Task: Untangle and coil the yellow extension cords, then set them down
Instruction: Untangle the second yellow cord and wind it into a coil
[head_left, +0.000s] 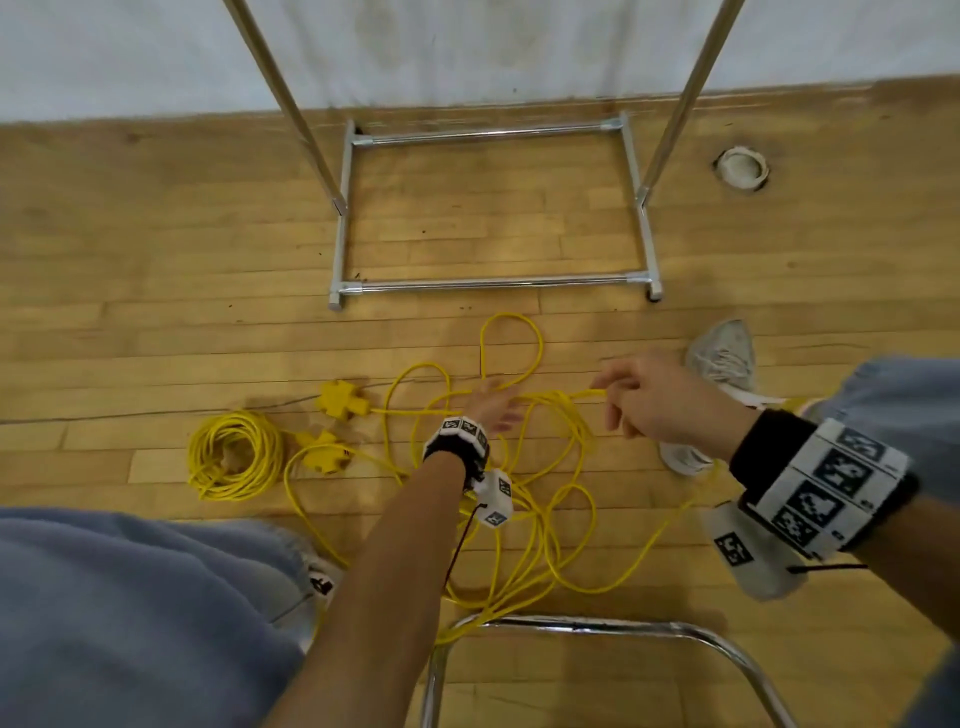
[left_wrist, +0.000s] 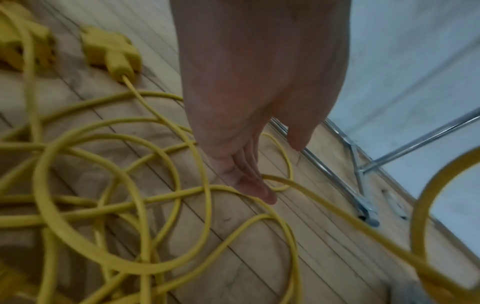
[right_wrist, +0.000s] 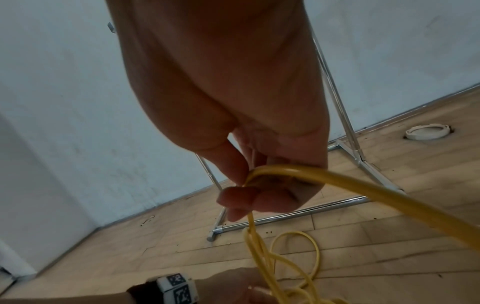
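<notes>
A loose yellow extension cord (head_left: 540, 499) is spread in overlapping loops over the wooden floor (head_left: 156, 249) at the centre and lower centre of the head view, with one loop reaching up toward the metal rack base (head_left: 493, 283). A second cord, already wound into a coil (head_left: 231, 457), is laid at centre left, well apart from the tangle, presumably so that finished work is kept out of the strands being sorted. Two yellow multi-outlet heads (head_left: 343, 400) are seen just right of that coil, one above the other; which cord each belongs to cannot be told. Several strands are gathered and pinched in the right hand (head_left: 660, 397), right of centre; in the right wrist view the cord is bent over the curled fingers (right_wrist: 244, 198) and hangs down to the floor, a hold that is judged to lift the strands so crossings can be seen. The left hand (head_left: 493, 405) is extended into the middle of the tangle with fingers straight; in the left wrist view the fingertips (left_wrist: 262, 193) are at a raised strand, nothing being clasped. Untangling is judged to be under way, coiling of this cord not yet begun. A chrome chair frame (head_left: 597, 629) is noted at the lower edge, and a white floor fitting (head_left: 741, 169) at upper right.
</notes>
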